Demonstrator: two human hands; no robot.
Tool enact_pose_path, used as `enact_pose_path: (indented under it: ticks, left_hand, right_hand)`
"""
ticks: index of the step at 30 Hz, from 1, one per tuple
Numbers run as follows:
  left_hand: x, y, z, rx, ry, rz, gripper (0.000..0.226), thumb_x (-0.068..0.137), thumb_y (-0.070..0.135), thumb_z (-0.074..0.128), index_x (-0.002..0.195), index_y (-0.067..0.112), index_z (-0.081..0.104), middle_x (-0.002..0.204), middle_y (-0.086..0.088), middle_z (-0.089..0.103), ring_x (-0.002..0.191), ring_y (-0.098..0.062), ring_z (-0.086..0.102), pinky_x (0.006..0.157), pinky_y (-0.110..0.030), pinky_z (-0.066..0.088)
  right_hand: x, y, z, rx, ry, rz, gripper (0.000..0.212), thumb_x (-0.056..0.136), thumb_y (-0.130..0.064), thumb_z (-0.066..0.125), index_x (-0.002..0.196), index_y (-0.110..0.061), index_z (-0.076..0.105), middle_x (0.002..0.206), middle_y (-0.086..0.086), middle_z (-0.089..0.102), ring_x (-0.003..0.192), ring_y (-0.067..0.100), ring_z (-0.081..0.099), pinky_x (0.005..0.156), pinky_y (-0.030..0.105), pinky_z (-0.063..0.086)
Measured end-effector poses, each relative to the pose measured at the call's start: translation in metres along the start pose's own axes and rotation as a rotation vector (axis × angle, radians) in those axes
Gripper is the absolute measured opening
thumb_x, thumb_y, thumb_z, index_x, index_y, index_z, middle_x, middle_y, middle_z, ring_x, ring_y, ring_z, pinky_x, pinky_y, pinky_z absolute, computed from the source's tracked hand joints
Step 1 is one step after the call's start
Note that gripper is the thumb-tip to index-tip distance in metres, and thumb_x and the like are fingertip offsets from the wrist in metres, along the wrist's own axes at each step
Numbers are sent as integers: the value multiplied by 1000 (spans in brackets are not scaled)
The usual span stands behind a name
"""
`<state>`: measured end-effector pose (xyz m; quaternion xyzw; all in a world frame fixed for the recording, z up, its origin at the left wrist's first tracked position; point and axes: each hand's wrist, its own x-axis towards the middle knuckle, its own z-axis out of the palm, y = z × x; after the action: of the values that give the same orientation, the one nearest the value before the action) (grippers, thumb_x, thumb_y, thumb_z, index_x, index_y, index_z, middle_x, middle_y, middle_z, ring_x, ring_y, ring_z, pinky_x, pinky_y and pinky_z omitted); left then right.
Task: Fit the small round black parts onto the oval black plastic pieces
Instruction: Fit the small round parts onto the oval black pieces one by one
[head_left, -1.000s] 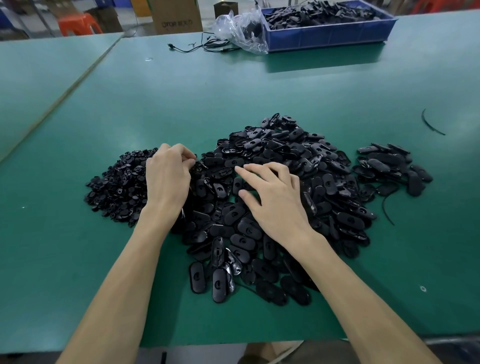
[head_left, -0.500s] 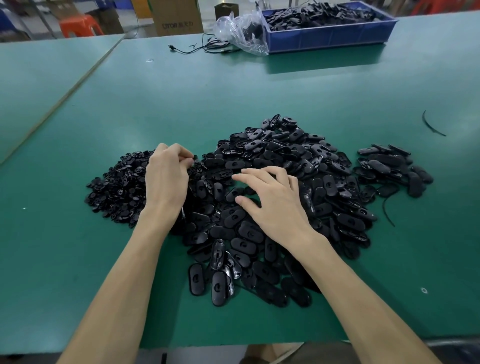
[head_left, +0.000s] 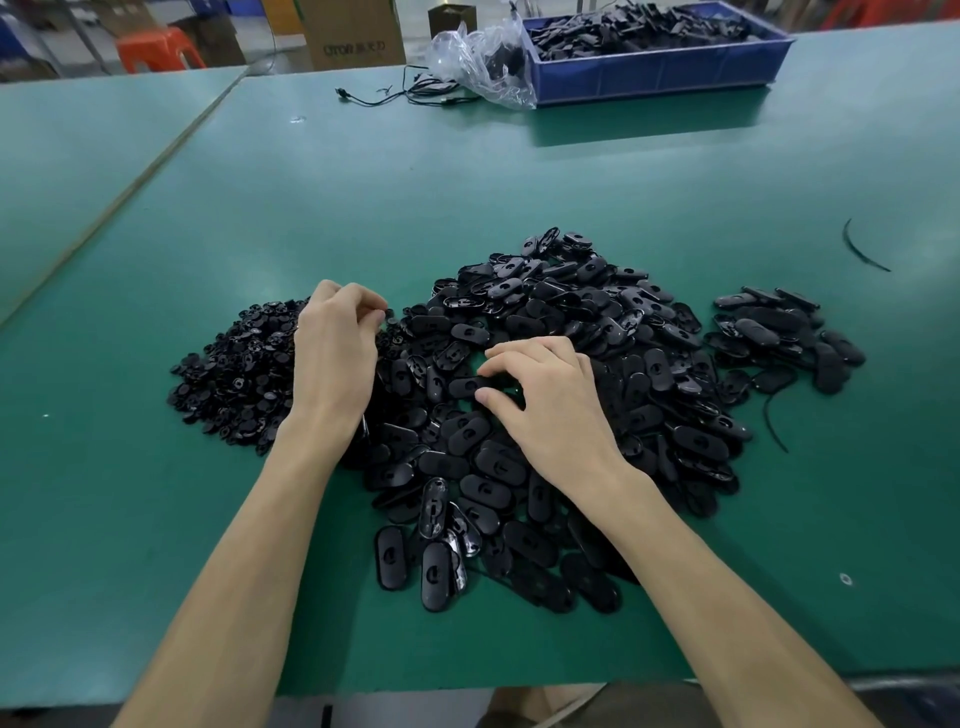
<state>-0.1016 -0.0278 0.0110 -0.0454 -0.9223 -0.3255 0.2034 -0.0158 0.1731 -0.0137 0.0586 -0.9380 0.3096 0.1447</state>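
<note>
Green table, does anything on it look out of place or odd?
A thin curved black strand lies alone on the table far right; a second strand trails beside the small right-hand pile. A tiny pale ring sits alone nearer the front edge. They look like stray scraps. Nothing looks broken.

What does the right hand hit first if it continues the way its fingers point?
Likely the oval piece at the fingertips of the right hand; they may already touch it.
</note>
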Motion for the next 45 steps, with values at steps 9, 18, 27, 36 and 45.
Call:
enact_pose_path:
  ticks: [9, 18, 27, 36, 45]
  left_hand:
    - [-3, 16, 0, -444, -139, -56, 17, 94, 5, 72, 106, 16, 78, 100, 4, 77, 91, -6, 72, 80, -13, 51]
    - [-14, 30, 11, -849, -381, -91, 20, 91, 4, 76, 107, 16, 77, 105, -3, 79, 97, -16, 74, 78, -19, 54]
    - [-16, 29, 13, -898, -396, -90, 20, 90, 9, 78, 110, 12, 77, 106, -3, 79, 93, -11, 73, 76, -19, 54]
    - [-16, 29, 12, -1004, -440, -115, 23, 88, 7, 79, 108, 18, 78, 108, -7, 78, 101, -21, 75, 79, -22, 57]
    - [-16, 30, 13, -1046, -435, -113, 24, 86, 6, 81, 107, 16, 78, 105, -6, 78, 101, -25, 76, 80, -22, 56]
  right_hand:
    - [0, -3, -2, 121, 95, 67, 22, 99, -30, 72, 116, -16, 72, 107, -9, 70, 119, 15, 52, 104, 27, 30]
    - [0, -3, -6, 339, 200, 197, 23, 98, -22, 74, 121, -24, 72, 96, -18, 61, 100, 3, 61, 88, 13, 47]
    - [1, -5, -7, 393, 220, 216, 22, 99, -31, 72, 120, -26, 74, 100, -17, 64, 102, 2, 65, 94, 16, 51]
    - [2, -2, -7, 367, 235, 172, 23, 98, -32, 73, 120, -27, 76, 98, -17, 67, 110, 11, 56, 96, 32, 50]
    - [3, -1, -7, 382, 242, 188, 24, 97, -31, 74, 119, -23, 76, 107, -10, 67, 116, 13, 52, 97, 39, 51]
